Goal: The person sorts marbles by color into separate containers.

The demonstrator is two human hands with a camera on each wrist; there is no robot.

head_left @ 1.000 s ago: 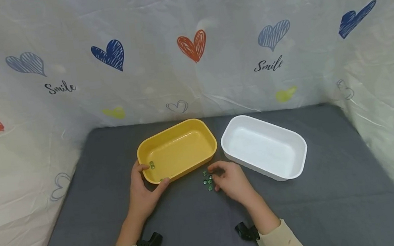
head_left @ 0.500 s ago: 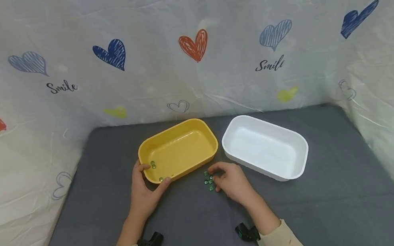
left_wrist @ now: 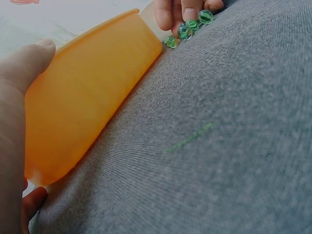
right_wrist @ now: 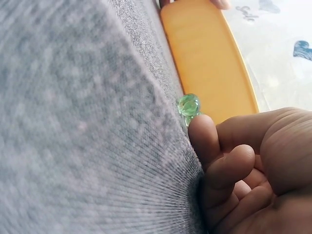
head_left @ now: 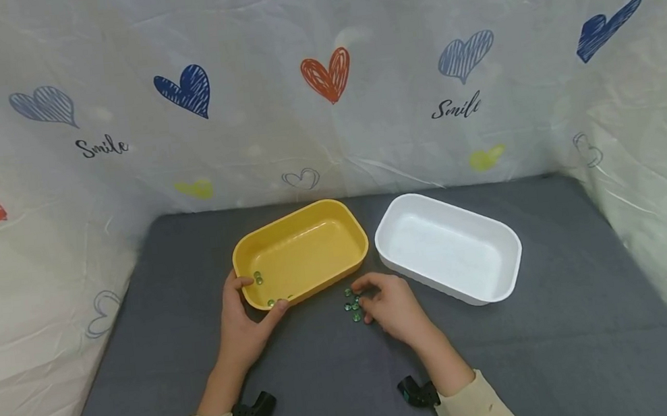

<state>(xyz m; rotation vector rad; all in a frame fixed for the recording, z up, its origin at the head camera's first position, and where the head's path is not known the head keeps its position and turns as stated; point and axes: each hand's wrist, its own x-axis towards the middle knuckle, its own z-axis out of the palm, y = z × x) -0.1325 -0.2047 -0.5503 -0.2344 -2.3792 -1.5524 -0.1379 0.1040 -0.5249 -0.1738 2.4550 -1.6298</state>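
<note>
Right hand [head_left: 396, 310] is down at a bunch of loose marbles [head_left: 355, 306] on the grey cloth [head_left: 340, 383], fingers bent, and from my end I honestly can't tell if one's pinched in there. They're round and look like glass, so probably slick: a sloppy pinch could squirt one sideways, and since they're bunched up, nudging one might send the others rolling. Left hand [head_left: 246, 336] is clamped on the near left corner of the yellow tub [head_left: 307, 251], thumb at the near rim. If I tug too hard there I'd guess it slides or tips, and the marbles inside [head_left: 259, 281] run all over. White tub [head_left: 447, 243] sits just beyond the right hand, so a careless knuckle could bump it. As for what I can't see: the right fingers may be covering some of the bunch, so my count of five could be short. The yellow tub's near wall leaves one marble as just a sliver. Right wrist cam gives me one clear marble and part of another, left wrist cam cuts off most of the right hand, and that green streak [left_wrist: 190, 137] on the cloth is anyone's guess.
</note>
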